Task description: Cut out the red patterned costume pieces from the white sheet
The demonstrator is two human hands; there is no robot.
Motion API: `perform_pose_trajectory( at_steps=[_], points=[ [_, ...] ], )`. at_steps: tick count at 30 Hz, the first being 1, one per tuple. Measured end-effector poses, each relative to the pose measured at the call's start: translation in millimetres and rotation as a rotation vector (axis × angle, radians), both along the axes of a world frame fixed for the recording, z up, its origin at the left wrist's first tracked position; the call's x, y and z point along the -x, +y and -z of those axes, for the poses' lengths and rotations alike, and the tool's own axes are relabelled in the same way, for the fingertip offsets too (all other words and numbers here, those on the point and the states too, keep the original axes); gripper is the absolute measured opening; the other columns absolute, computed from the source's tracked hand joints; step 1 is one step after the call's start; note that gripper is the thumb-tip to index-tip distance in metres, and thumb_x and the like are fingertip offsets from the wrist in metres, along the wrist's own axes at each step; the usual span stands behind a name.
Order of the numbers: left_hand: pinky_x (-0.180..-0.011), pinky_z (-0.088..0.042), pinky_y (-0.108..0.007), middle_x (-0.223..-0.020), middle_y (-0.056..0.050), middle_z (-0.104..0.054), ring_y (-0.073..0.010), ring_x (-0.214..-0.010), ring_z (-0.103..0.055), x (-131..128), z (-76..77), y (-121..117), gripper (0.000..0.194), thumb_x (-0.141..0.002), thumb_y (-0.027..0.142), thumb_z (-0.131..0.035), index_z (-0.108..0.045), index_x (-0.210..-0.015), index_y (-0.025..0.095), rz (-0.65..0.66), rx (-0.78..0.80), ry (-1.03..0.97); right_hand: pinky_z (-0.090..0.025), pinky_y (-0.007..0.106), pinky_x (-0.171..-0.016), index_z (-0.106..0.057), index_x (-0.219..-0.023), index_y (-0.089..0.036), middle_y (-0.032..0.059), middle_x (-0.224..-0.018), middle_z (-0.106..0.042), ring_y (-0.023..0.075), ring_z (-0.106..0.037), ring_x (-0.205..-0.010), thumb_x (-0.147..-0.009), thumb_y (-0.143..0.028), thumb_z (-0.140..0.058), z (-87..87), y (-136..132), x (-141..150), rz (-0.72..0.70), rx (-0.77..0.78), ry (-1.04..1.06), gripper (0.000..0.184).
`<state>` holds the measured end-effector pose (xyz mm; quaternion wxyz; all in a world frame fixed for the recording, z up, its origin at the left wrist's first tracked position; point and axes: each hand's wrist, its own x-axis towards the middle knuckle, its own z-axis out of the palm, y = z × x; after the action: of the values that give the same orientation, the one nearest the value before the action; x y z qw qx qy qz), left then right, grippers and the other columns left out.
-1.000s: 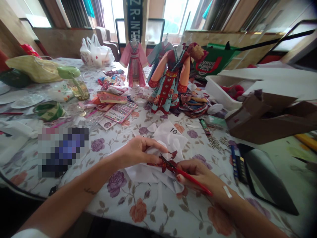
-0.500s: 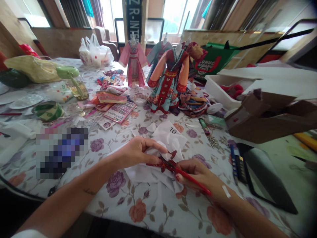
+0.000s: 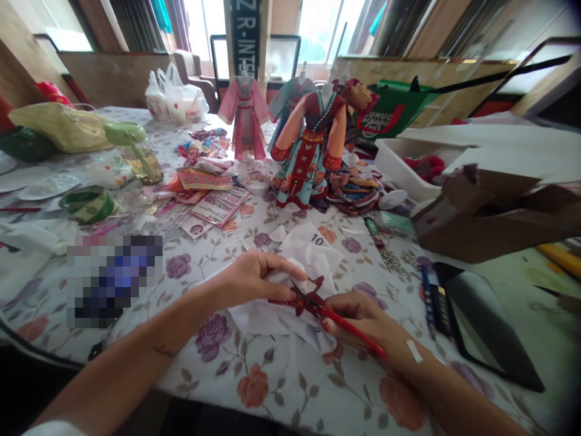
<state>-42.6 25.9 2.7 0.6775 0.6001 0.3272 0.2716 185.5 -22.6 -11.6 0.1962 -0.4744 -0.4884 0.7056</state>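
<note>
In the head view, my left hand [image 3: 256, 275] pinches white fabric [image 3: 276, 318] printed with a dark red patterned shape, thumb and forefinger either side of the cut. My right hand [image 3: 356, 315] grips red-handled scissors [image 3: 349, 333]. Their dark blades are parted and lie across the dark red printed piece [image 3: 299, 307], close to my left thumb. More of the white cloth, marked with a black "10" [image 3: 317, 240], spreads on the table beyond my hands. My right fingers hide part of the handles.
Small dressed mannequins stand behind my hands, the nearest in a red and turquoise robe [image 3: 308, 151]. Fabric scraps [image 3: 204, 178] lie left of them. At right are a cardboard box [image 3: 490, 212], a black tablet [image 3: 490, 327] and pens [image 3: 429, 297]. A green-lidded bottle [image 3: 140, 157] stands at left.
Almost nothing differs. Both hands, the cloth and the scissors stay in nearly the same place.
</note>
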Motion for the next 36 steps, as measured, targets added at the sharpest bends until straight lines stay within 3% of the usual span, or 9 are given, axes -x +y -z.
perform_pose_trajectory(
  at_steps=[11, 15, 17, 20, 22, 24, 27, 30, 36],
  points=[
    [-0.074, -0.049, -0.022, -0.086, -0.001, -0.07, -0.0114, -0.079, -0.063, 0.7, -1.7, 2.4, 0.035, -0.063, 0.013, -0.077, -0.074, -0.097, 0.019, -0.095, 0.123, -0.04, -0.047, 0.021, -0.047, -0.049, -0.06, -0.017, -0.0064, -0.056, -0.042, 0.0095, -0.05, -0.05, -0.067, -0.043, -0.077, 1.6, 0.1, -3.7, -0.092, -0.041, 0.06, 0.038],
    [-0.074, -0.051, -0.026, -0.087, -0.003, -0.072, -0.014, -0.077, -0.065, 2.6, -0.2, 5.1, 0.046, -0.066, 0.017, -0.077, -0.069, -0.11, 0.019, -0.152, 0.169, -0.062, -0.036, 0.019, -0.042, -0.05, -0.059, -0.017, -0.0068, -0.051, -0.04, 0.006, -0.037, -0.043, -0.07, -0.046, -0.073, 1.4, 1.8, -8.1, -0.05, -0.149, 0.052, 0.039],
    [-0.076, -0.051, -0.027, -0.094, -0.004, -0.072, -0.0157, -0.082, -0.066, 2.9, 2.1, 5.1, 0.051, -0.068, 0.019, -0.076, -0.065, -0.118, 0.021, -0.128, 0.127, -0.047, -0.031, 0.019, -0.04, -0.054, -0.062, -0.016, -0.0051, -0.051, -0.047, 0.0061, -0.037, -0.043, -0.068, -0.045, -0.075, -1.5, 3.9, -8.1, 0.096, -0.233, 0.069, 0.036],
    [-0.082, -0.051, -0.029, -0.109, -0.006, -0.07, -0.0187, -0.093, -0.066, 1.1, 5.7, 1.8, 0.051, -0.073, 0.022, -0.072, -0.061, -0.123, 0.023, -0.008, 0.001, 0.002, -0.043, 0.022, -0.053, -0.062, -0.079, -0.018, 0.0026, -0.075, -0.066, 0.0139, -0.058, -0.064, -0.066, -0.036, -0.078, -6.7, 7.6, -4.4, 0.314, -0.348, 0.116, 0.028],
    [-0.087, -0.049, -0.032, -0.119, -0.007, -0.066, -0.0211, -0.102, -0.063, -2.5, 5.7, -2.1, 0.047, -0.078, 0.025, -0.068, -0.061, -0.124, 0.023, 0.08, -0.108, 0.031, -0.049, 0.028, -0.069, -0.061, -0.09, -0.02, 0.0048, -0.092, -0.069, 0.0198, -0.063, -0.083, -0.064, -0.032, -0.08, -8.1, 9.6, 0.4, 0.373, -0.402, 0.138, 0.034],
    [-0.089, -0.049, -0.033, -0.127, -0.007, -0.062, -0.0223, -0.107, -0.061, -7.9, 2.5, -6.7, 0.043, -0.082, 0.024, -0.062, -0.06, -0.125, 0.024, 0.148, -0.191, 0.055, -0.049, 0.03, -0.074, -0.06, -0.09, -0.02, 0.0051, -0.096, -0.068, 0.0197, -0.062, -0.083, -0.061, -0.029, -0.082, -7.4, 10.8, 6.1, 0.362, -0.465, 0.115, 0.037],
    [-0.087, -0.049, -0.033, -0.13, -0.008, -0.059, -0.0223, -0.106, -0.062, -16.9, -7.2, -12.8, 0.049, -0.082, 0.017, -0.058, -0.054, -0.13, 0.025, 0.204, -0.278, 0.096, -0.044, 0.024, -0.057, -0.056, -0.075, -0.02, -0.0026, -0.069, -0.061, 0.0134, -0.055, -0.061, -0.057, -0.028, -0.084, -4.6, 11.0, 13.9, 0.415, -0.507, 0.1, 0.034],
    [-0.094, -0.044, -0.033, -0.133, -0.006, -0.056, -0.0243, -0.117, -0.055, -22.5, -17.7, -15.2, 0.059, -0.077, 0.015, -0.061, -0.049, -0.134, 0.028, 0.161, -0.429, 0.196, -0.042, 0.024, -0.054, -0.055, -0.071, -0.02, -0.0045, -0.063, -0.058, 0.0121, -0.051, -0.057, -0.057, -0.028, -0.083, -4.3, 9.5, 16.9, 0.483, -0.545, 0.097, 0.032],
    [-0.071, -0.045, -0.028, -0.086, 0.0, -0.067, -0.0192, -0.076, -0.061, -12.5, -31.6, -0.1, 0.068, -0.068, 0.028, -0.071, -0.05, -0.132, 0.027, 0.089, -0.58, 0.556, -0.039, 0.024, -0.053, -0.057, -0.068, -0.019, -0.0031, -0.063, -0.059, 0.0114, -0.048, -0.055, -0.063, -0.028, -0.08, -8.3, 5.2, 9.4, 0.647, -0.618, 0.01, 0.025]
  ],
)
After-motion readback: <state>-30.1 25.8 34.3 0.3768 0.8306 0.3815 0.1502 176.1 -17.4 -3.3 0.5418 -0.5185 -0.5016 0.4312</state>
